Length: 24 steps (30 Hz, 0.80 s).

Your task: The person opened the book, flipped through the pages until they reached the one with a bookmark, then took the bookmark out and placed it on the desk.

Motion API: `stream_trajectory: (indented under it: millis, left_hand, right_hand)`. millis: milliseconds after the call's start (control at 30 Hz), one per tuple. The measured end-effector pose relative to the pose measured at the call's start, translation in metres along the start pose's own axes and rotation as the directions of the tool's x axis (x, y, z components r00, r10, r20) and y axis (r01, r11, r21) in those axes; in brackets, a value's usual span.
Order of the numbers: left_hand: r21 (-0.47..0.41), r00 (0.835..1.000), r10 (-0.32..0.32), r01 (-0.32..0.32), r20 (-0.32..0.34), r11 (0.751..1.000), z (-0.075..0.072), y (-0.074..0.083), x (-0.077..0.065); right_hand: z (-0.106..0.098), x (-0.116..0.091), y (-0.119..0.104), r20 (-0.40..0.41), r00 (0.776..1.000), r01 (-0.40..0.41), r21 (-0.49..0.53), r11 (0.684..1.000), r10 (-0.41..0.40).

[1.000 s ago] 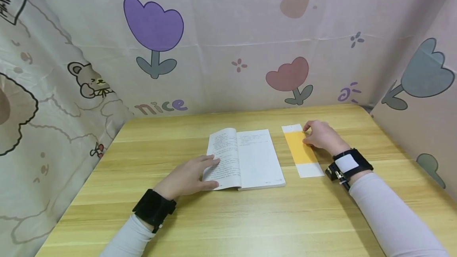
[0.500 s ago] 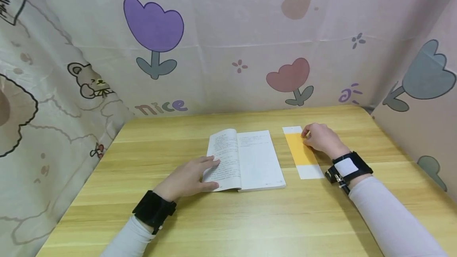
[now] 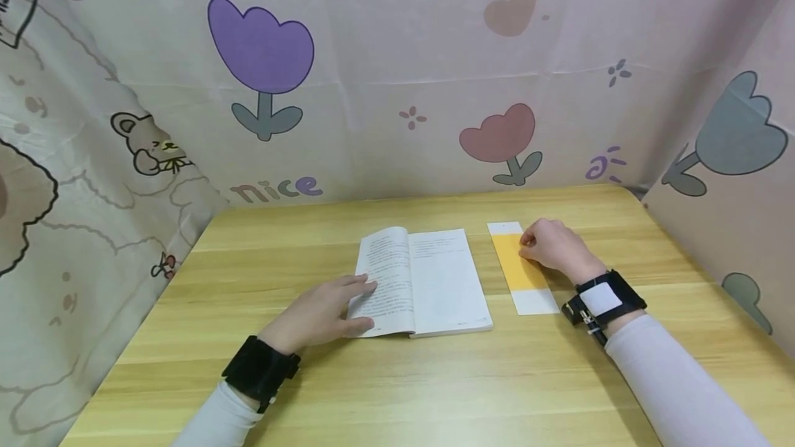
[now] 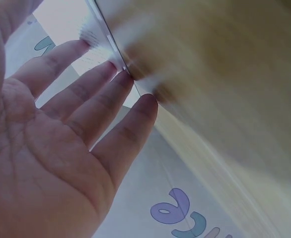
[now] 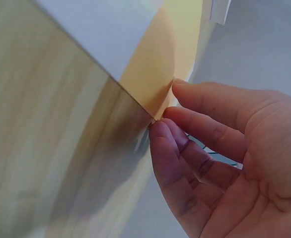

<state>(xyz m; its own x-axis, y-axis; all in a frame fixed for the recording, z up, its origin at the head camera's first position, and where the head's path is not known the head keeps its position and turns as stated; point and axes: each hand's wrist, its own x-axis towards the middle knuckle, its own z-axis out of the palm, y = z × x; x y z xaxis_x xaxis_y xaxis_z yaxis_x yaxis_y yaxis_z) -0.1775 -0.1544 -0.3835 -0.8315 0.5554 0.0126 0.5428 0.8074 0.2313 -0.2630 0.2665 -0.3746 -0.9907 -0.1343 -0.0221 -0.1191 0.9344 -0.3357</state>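
Observation:
An open book [image 3: 450,288] with printed pages lies mid-table, its left page raised in a curve. My left hand [image 3: 323,309] rests with spread fingers on the left page's outer edge; in the left wrist view, the fingertips [image 4: 146,101] sit along that edge. Right of the book lies a flat paper strip [image 3: 518,264], yellow in the middle and white at both ends. My right hand [image 3: 559,247] pinches its right edge with bent fingers, over the yellow part. In the right wrist view, several fingertips [image 5: 178,84] gather at the strip's yellow edge [image 5: 148,74].
The wooden table [image 3: 373,392] carries the book and strip. A patterned cloth [image 3: 373,54] hangs behind it and along both sides. Each wrist wears a black band [image 3: 257,371].
The right hand's thumb and fingertips have drawn closer together at the strip's edge. The left hand keeps its place on the page. The head view has shifted slightly.

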Motion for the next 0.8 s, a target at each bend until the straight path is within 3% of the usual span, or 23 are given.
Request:
stream_trajectory:
  millis: [800]
  left_hand:
    - [0.015,1.000,-0.007,0.006,0.010,1.000,-0.0030,0.0007,-0.0031]
  right_hand:
    - [-0.0025,-0.0029,-0.0050,0.061,0.998,-0.012,-0.020,1.000,0.013]
